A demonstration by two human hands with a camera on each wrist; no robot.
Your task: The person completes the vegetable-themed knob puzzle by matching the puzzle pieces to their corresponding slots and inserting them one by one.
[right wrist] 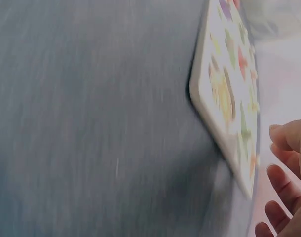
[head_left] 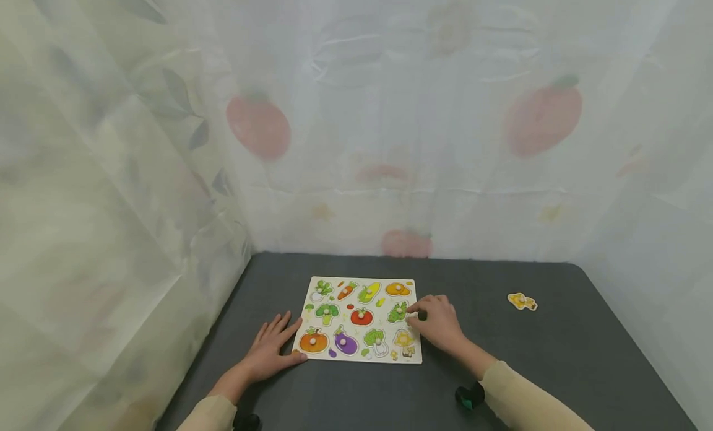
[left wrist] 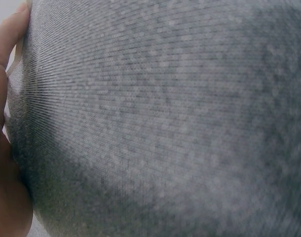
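A white knobbed puzzle board [head_left: 384, 286] lies flat on the table, bearing pictures of vegetables. My left hand [head_left: 270, 350] rests at its left edge, fingers spread and thumb by the near left corner. In the left wrist view, part of that hand [left wrist: 10, 44] shows at the frame's left side. Over the right edge, my right hand [head_left: 440, 322] has its fingers loosely bent beside a green vegetable piece [head_left: 398, 312]. The right wrist view shows these fingers [right wrist: 283, 185] apart from the board, with nothing visible between them. A yellow mushroom picture [head_left: 404, 339] without a visible knob fills the near right corner.
A loose yellow mushroom-shaped piece [head_left: 522, 301] lies on the dark grey table [head_left: 473, 282], right of the board. Pale printed curtains [head_left: 356, 140] hang behind the table and along its sides. A black wrist device [head_left: 470, 396] sits under the right sleeve.
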